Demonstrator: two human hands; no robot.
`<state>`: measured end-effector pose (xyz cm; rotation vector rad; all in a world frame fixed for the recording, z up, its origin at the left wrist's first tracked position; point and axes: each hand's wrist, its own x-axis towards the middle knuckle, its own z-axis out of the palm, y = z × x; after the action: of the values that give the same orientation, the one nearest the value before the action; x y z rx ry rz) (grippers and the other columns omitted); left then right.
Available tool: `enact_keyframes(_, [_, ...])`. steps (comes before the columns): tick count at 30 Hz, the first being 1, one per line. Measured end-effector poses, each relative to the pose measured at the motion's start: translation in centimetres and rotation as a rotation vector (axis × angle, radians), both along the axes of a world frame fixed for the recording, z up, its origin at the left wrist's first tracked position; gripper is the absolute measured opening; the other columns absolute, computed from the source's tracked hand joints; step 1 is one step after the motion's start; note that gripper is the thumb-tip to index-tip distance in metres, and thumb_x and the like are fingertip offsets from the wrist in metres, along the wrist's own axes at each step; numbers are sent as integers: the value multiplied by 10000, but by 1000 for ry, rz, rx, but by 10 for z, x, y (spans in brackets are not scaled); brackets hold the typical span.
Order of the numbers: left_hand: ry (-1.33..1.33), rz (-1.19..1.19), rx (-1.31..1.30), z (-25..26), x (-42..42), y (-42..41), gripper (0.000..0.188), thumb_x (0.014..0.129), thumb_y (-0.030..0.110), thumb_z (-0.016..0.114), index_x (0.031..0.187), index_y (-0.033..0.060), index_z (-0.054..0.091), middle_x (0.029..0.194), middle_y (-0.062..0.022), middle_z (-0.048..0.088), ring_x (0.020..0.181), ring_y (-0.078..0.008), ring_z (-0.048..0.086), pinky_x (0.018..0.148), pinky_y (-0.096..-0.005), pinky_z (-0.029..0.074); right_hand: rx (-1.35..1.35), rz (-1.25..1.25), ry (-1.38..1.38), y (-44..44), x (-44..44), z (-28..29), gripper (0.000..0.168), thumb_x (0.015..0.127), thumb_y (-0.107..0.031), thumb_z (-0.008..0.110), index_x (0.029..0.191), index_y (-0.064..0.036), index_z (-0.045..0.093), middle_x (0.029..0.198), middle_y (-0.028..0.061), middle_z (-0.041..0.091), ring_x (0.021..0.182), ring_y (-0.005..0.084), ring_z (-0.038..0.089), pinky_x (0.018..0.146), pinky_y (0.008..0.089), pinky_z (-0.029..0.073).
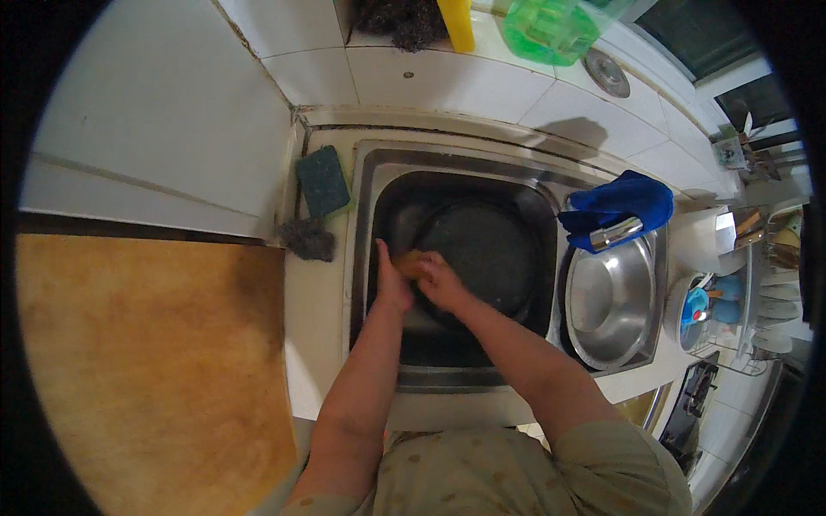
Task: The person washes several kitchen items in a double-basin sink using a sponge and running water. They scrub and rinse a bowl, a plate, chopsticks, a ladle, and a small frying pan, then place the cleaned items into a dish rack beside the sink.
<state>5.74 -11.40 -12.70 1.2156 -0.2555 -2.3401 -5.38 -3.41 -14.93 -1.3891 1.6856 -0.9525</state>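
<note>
Both of my hands are over the left part of a stainless steel sink basin [452,374]. My right hand [440,278] is closed around a small yellow-brown thing [409,263], too blurred to name. My left hand [391,280] is held edge-up beside it, its fingers extended, and seems to touch the thing's left end. Beneath and to the right of my hands, a large dark round pan or basin [490,251] lies in the sink.
A scouring sponge [323,181] and steel wool [308,240] lie left of the sink. To its right are a metal bowl [610,303], a blue cloth [626,200] over the faucet and a dish rack [748,309]. A wooden board [155,361] is at far left.
</note>
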Motion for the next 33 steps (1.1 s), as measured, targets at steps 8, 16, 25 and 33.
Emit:
enact_keyframes(8, [-729, -405, -411, -35, -25, 7, 697, 777, 272, 693, 1341, 14, 374, 1315, -184, 466, 1216, -306, 442, 986, -380, 364, 583, 352, 225, 87, -62, 42, 300, 778, -75, 590, 1074, -119, 613, 1137, 141, 569, 1102, 324, 499, 955, 394, 403])
enact_keyframes(16, [-866, -491, -798, -22, -28, 8, 544, 786, 225, 674, 1227, -33, 487, 1120, -231, 592, 1048, -361, 568, 896, -376, 440, 320, 816, 1093, 97, -153, 94, 289, 824, -113, 532, 1101, -133, 612, 1153, 86, 574, 1112, 302, 489, 992, 413, 371])
enact_keyframes(25, [-806, -308, -673, -29, -27, 10, 597, 870, 486, 518, 1217, 0, 519, 1157, -228, 575, 1085, -342, 554, 922, -367, 421, 368, 409, 1053, 73, -136, 93, 152, 780, -143, 553, 865, -76, 660, 950, 155, 590, 921, 303, 574, 786, 391, 471])
enact_keyframes(33, [-767, -257, -653, -35, -32, 14, 609, 885, 514, 480, 1196, -8, 535, 1133, -196, 590, 1051, -319, 553, 913, -359, 401, 868, 791, 621, 51, -38, -5, 327, 851, -238, 467, 1081, -82, 640, 1181, 158, 576, 1075, 309, 549, 901, 431, 430])
